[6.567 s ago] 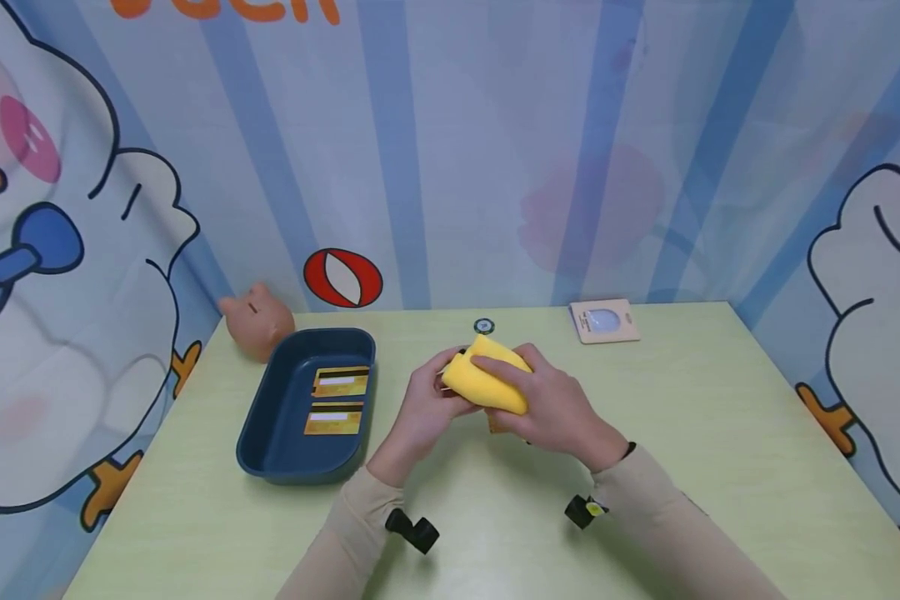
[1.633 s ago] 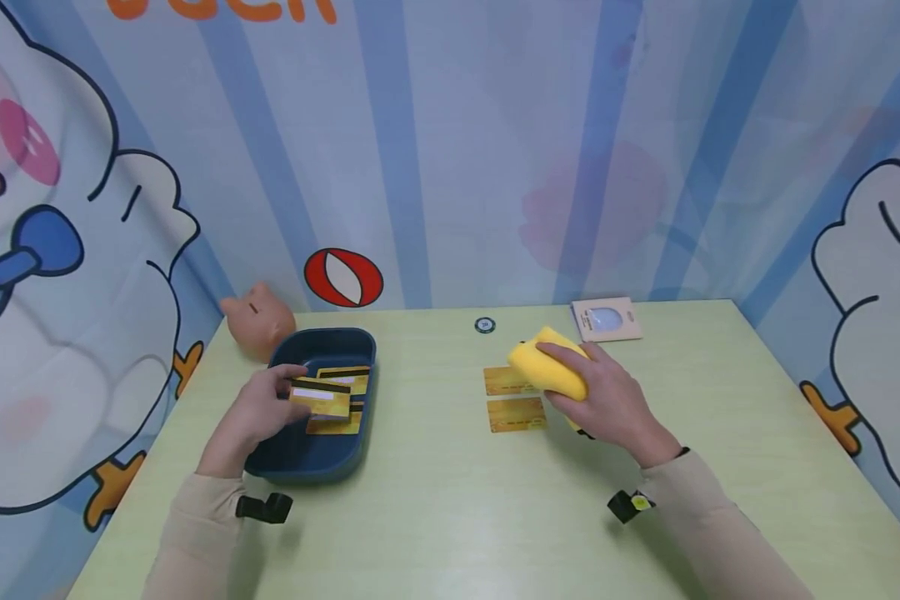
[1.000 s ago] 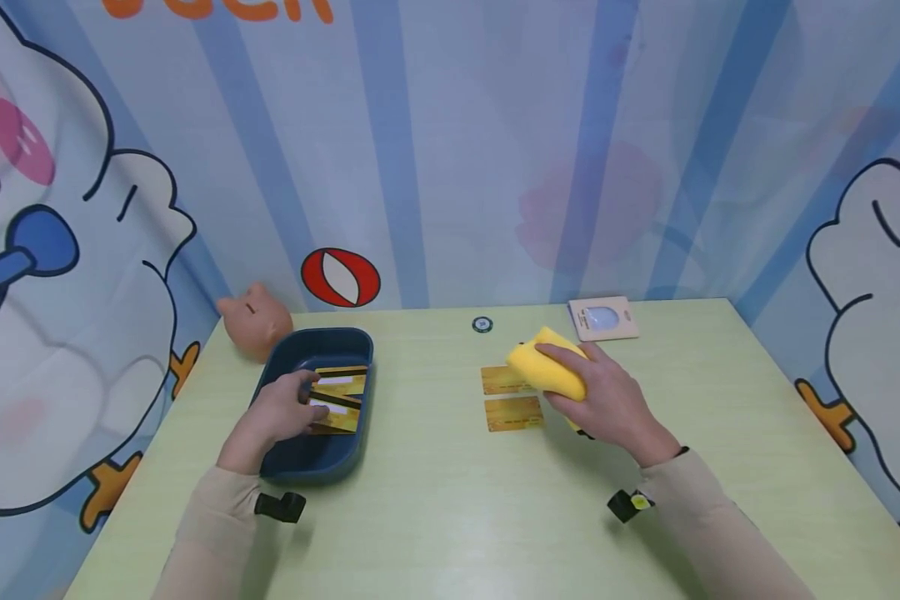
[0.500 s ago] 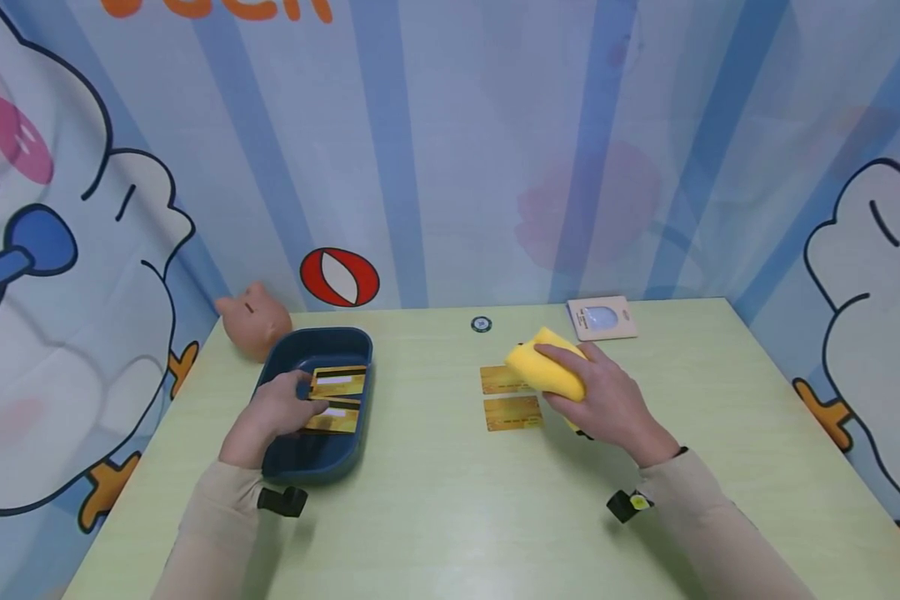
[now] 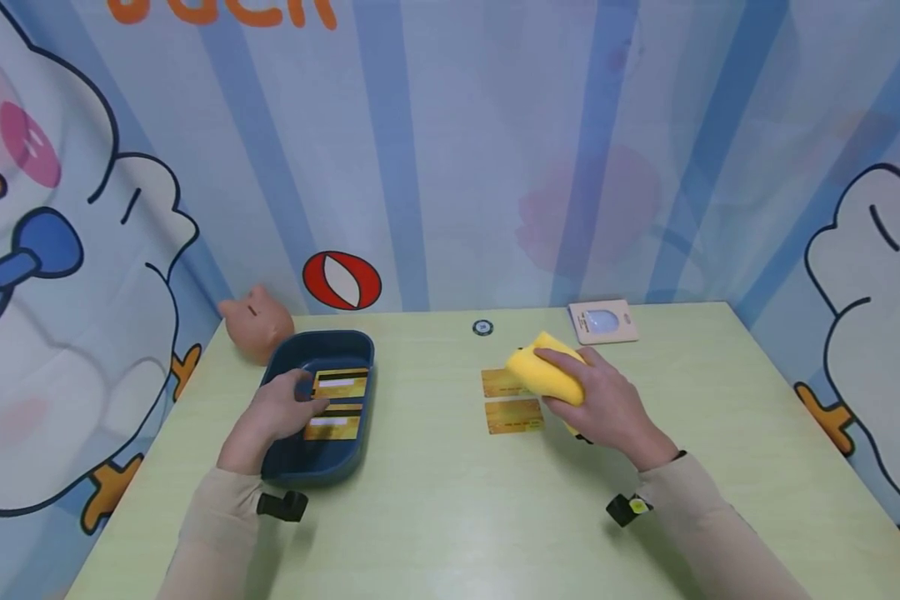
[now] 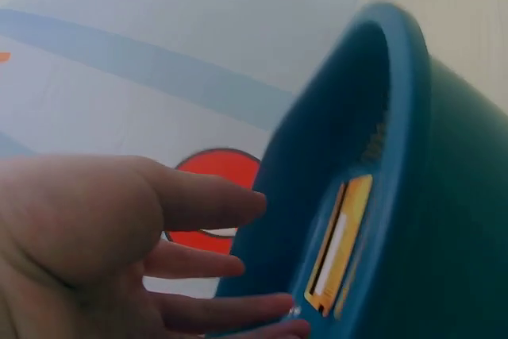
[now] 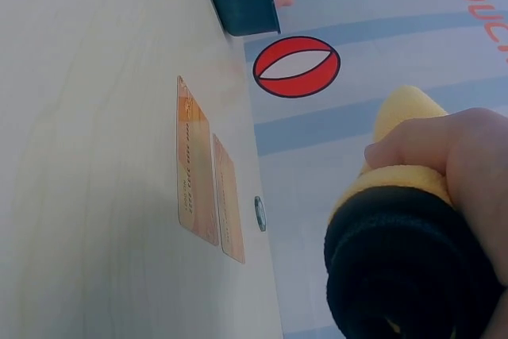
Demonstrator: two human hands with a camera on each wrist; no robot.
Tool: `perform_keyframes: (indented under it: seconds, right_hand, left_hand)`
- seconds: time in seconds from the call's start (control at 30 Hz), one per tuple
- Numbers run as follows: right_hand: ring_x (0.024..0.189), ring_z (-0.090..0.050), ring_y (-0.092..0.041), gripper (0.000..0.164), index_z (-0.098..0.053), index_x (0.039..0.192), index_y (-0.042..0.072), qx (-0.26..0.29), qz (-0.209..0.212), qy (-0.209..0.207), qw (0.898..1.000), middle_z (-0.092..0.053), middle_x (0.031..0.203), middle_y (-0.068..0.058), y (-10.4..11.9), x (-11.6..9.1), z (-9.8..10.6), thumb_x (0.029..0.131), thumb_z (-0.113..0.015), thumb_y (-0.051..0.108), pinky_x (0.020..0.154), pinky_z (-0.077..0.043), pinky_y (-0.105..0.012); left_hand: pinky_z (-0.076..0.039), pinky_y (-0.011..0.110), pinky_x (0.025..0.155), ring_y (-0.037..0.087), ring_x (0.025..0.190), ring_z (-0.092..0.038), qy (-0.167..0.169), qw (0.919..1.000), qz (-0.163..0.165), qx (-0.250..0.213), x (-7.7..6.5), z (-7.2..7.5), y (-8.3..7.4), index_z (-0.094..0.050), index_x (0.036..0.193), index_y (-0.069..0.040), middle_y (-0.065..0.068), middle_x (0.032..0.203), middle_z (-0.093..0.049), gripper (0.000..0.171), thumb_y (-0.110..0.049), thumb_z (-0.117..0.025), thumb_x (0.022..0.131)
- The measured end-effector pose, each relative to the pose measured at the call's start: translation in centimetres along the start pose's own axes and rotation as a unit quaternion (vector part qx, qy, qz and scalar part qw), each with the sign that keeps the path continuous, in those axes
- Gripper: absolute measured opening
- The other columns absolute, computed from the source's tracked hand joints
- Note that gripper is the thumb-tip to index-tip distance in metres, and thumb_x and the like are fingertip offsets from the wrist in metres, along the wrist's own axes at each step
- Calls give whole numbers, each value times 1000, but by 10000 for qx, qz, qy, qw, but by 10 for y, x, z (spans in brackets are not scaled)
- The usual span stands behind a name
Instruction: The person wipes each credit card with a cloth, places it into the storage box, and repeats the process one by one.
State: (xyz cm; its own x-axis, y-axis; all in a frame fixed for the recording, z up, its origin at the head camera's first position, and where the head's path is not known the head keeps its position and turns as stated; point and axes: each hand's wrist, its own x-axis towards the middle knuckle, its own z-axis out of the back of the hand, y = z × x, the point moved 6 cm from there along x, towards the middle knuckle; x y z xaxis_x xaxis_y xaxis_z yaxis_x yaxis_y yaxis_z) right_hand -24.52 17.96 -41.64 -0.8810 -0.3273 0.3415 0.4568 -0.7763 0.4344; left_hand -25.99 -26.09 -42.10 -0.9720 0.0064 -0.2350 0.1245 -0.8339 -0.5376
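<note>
My left hand (image 5: 279, 410) hovers at the near left side of a dark blue tray (image 5: 300, 462), its fingers spread loosely around nothing. Inside the tray lie gold cards (image 5: 333, 427) with black stripes and white strips, in two spots one behind the other. In the left wrist view the thumb and fingers stand apart beside the tray wall. My right hand (image 5: 607, 408) grips a soft yellow fabric thing (image 5: 543, 371), raised over the table; the right wrist view shows its fuzzy surface and a black part (image 7: 409, 260). Two gold cards (image 5: 513, 417) lie face up on the table beneath and left of it.
A pink piggy bank (image 5: 257, 325) stands behind the tray at the back left corner. Near the back edge lie a small dark round chip (image 5: 483, 327) and a flat pale pink package (image 5: 603, 322). A printed cloth backdrop rises behind the table.
Both hands held the yellow thing at first; then it moved right in my right hand. My left hand carried a gold card to the tray, lowered it onto the nearer card and let go.
</note>
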Motion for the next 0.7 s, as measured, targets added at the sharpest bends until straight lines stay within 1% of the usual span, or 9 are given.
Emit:
perform_keyframes:
  seconds: [0.07,0.17,0.27,0.33,0.47,0.6,0.7]
  right_hand:
    - [75,-49,-18,63,-57,151,27,-6,-2,15,10000,-59,114,-13,0,0,0,91,-79,23,59,-42,-33]
    - [75,-49,-18,63,-57,151,26,-5,17,-4,10000,-59,114,-13,1,1,1,91,-79,23,59,-42,-33]
    - [75,-49,-18,64,-57,151,26,-16,30,-24,10000,-60,115,-13,1,2,1,91,-79,23,59,-42,-33]
    - [76,-49,-19,64,-57,151,26,-27,39,-38,10000,-60,116,-13,2,2,2,91,-79,23,59,-42,-33]
    - [77,-49,-19,64,-57,151,26,-39,62,-60,10000,-61,115,-13,2,3,2,91,-79,23,60,-42,-33]
    - [76,-49,-19,63,-57,150,25,-25,89,-94,9999,-60,111,-12,2,4,4,91,-79,22,60,-42,-33]
    - [75,-49,-18,63,-57,150,25,-4,96,-121,9999,-59,107,-11,3,5,6,91,-79,22,59,-42,-33]
  left_hand:
    - [-54,58,98,43,115,-63,-261,9992,-304,-32,-4,4,-8,-45,149,9,34,134,-62,64,-27,-67,102]
    - [-54,59,99,45,120,-64,-649,9947,-756,-265,-11,8,-22,-47,150,7,32,135,-63,60,-24,-66,103]
    - [-55,57,99,43,121,-65,-976,9863,-1162,-649,-20,9,-40,-50,149,2,28,136,-65,53,-21,-65,104]
    - [-57,55,97,40,119,-68,-1116,9794,-1410,-921,-25,7,-53,-53,148,-1,25,135,-67,49,-19,-65,103]
    - [-60,51,94,33,116,-70,-1184,9665,-1807,-1386,-32,0,-80,-59,144,-7,17,131,-70,43,-16,-66,103]
    - [-61,48,92,29,111,-72,-1156,9550,-2183,-1643,-36,-9,-106,-62,142,-10,11,128,-72,41,-15,-68,102]
    - [-61,46,93,27,109,-72,-1076,9496,-2385,-1725,-37,-20,-123,-64,140,-10,10,126,-73,40,-14,-70,101]
